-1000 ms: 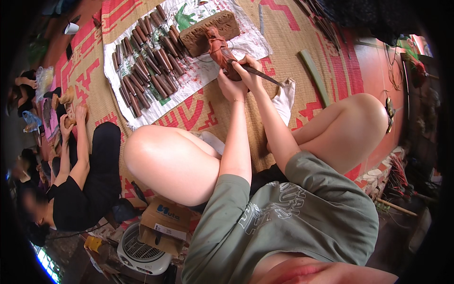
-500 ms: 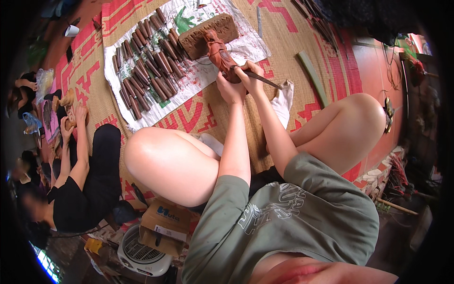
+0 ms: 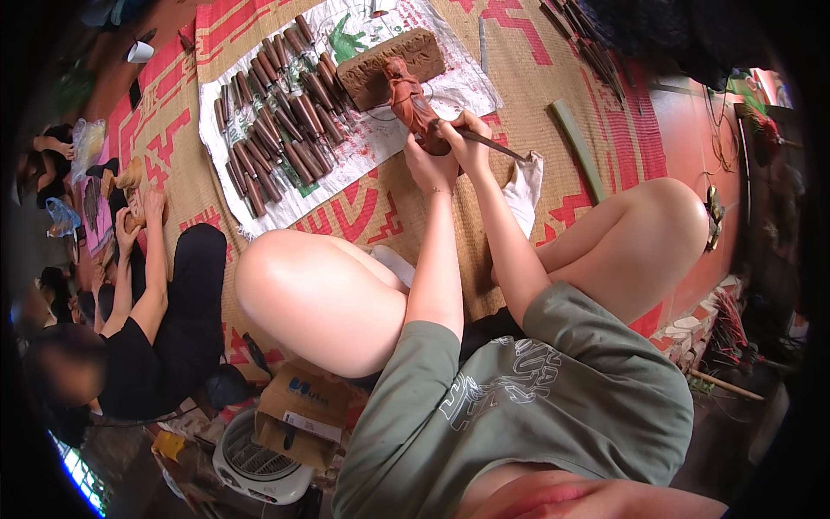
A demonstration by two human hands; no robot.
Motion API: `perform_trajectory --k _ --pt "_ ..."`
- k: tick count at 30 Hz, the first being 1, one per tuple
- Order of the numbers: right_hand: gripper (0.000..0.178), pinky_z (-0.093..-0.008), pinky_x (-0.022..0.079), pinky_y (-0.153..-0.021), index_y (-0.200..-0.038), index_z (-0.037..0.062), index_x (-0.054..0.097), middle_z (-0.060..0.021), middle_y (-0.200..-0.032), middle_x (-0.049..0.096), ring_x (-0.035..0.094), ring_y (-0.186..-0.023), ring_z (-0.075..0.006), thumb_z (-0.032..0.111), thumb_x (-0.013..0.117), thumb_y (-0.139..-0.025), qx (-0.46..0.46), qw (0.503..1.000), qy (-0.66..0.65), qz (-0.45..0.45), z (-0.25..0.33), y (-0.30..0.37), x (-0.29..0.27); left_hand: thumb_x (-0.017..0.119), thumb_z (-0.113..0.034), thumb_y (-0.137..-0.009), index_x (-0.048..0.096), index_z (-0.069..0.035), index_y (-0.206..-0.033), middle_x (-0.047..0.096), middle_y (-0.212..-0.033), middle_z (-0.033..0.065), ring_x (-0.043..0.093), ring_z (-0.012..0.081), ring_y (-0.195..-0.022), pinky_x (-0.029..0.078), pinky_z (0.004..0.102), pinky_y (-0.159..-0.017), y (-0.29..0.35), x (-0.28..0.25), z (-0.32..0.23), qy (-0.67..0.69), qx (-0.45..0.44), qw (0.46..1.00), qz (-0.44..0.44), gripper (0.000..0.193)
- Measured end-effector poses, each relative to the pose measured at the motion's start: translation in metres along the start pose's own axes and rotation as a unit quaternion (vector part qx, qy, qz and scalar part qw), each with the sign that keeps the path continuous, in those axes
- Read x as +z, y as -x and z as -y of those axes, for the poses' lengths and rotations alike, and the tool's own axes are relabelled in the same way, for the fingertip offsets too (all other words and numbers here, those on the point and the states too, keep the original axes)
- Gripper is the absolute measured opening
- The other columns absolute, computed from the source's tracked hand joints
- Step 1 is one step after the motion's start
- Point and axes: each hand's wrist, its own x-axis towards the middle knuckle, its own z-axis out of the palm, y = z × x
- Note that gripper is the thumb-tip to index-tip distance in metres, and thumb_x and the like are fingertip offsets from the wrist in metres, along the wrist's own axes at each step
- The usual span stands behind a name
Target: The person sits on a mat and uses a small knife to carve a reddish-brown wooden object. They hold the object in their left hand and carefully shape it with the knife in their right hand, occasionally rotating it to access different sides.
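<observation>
A reddish-brown carved figurine [image 3: 408, 99] leans with its upper end against a rough brown block [image 3: 372, 76]. My left hand [image 3: 430, 168] is closed around the figurine's lower end. In my right hand [image 3: 470, 145] is a carving tool [image 3: 494, 144] with a long dark shaft, its rear end pointing down to the right. The fingers of both hands meet at the figurine's base, and the tool's working tip is hidden there. Left of the block, several wooden-handled carving tools [image 3: 275, 130] lie in rows on a white printed sheet [image 3: 474, 80].
A red-patterned woven mat [image 3: 354, 201] lies beneath everything. A white sock-like cloth [image 3: 524, 195] and a green strip [image 3: 576, 149] are to my right. Dark rods [image 3: 588, 48] lie at the far right. At left, a co-worker's hands [image 3: 143, 214] hold a tan carved piece [image 3: 130, 176].
The whole view has shifted slightly, so the mat and figurine sit a little further right. My grip looks the same. The co-worker's head has come further into view.
</observation>
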Motion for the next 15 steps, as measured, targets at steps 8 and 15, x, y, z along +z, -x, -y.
perform_trajectory --k 8,15 --pt "0.025 -0.0246 0.040 -0.050 -0.061 0.0002 0.051 -0.0039 -0.057 0.056 0.048 -0.054 -0.0073 0.012 0.070 -0.071 0.015 0.999 0.040 0.011 0.015 0.010 -0.007 0.075 -0.041 -0.064 0.045 0.004 -0.119 0.054 -0.112 0.0213 0.055 0.0347 -0.104 0.046 0.0399 -0.085 0.000 -0.007 -0.008 -0.012 -0.017 1.000 0.000 0.078" --pt "0.026 -0.0203 0.038 -0.050 -0.060 0.0021 0.049 -0.0006 -0.059 0.057 0.048 -0.057 -0.0037 0.005 0.070 -0.075 -0.007 0.998 0.049 0.030 0.010 0.005 -0.011 0.076 -0.043 -0.063 0.044 0.004 -0.121 0.054 -0.114 0.0212 0.054 0.0350 -0.105 0.045 0.0406 -0.088 0.001 -0.006 -0.008 -0.027 -0.024 0.999 0.005 0.081"
